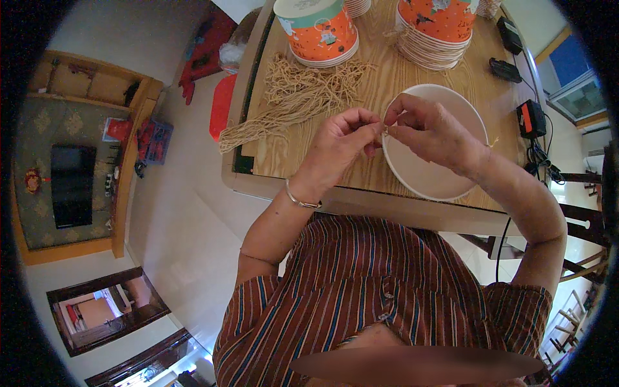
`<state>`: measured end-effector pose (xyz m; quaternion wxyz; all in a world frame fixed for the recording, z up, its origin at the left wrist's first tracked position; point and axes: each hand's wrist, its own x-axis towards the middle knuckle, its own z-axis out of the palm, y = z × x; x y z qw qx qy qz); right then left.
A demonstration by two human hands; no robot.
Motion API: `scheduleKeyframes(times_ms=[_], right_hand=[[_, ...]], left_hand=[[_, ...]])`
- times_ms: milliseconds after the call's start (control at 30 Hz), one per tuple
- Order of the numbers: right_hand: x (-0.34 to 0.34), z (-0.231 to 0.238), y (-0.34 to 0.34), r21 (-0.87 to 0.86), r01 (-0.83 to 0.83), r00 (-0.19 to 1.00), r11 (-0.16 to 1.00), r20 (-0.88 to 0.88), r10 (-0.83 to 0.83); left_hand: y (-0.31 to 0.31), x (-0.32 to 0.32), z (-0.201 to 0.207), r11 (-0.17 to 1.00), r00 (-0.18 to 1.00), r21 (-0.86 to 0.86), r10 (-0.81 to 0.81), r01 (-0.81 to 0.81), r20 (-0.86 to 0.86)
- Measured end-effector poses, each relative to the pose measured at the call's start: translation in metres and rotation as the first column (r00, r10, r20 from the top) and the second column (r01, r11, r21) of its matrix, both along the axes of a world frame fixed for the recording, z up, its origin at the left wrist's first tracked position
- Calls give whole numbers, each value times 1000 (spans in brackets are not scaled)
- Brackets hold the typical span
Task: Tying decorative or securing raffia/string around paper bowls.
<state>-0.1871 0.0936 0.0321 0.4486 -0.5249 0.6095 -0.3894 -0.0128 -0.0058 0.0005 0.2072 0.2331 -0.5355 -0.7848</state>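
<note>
Left hand (338,151) and right hand (442,132) are pressing fingertips together at the white tub's (416,169) left rim, anything pinched too small to tell; the tub's sitting by the table's (274,161) near edge, wood showing toward the twine (309,93).

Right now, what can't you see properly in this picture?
In the head view:
What the left hand and right hand have between their fingertips: fingers cover it, and it's tiny.
Most of the outside of the white tub: we look into its open mouth.
The top of the orange tub stack on the right: cut off by the upper edge.
</note>
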Motion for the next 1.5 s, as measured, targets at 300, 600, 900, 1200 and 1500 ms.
scheduleKeyframes(times_ms=[300, 600, 900, 1200, 1500], right_hand=[[0, 2, -3, 53, 5, 996, 999, 86, -9], [-1, -9, -1, -74, 10, 1000, 997, -28, -12], [-1, -12, -2, -141, 33, 997, 990, -71, -43], [3, -12, -1, -102, 78, 994, 992, -64, -84], [5, 0, 2, -96, 47, 996, 994, -67, -53]], left_hand=[[-5, 2, -4, 999, 1000, -39, -4, 5, 20], [-1, 1, -3, 1000, 1000, -4, 29, -29, -1], [6, 2, -8, 989, 995, 132, 80, -71, -64], [20, -5, -9, 981, 977, 85, 185, -177, -104], [23, -4, -14, 958, 960, 183, 247, -221, -134]])
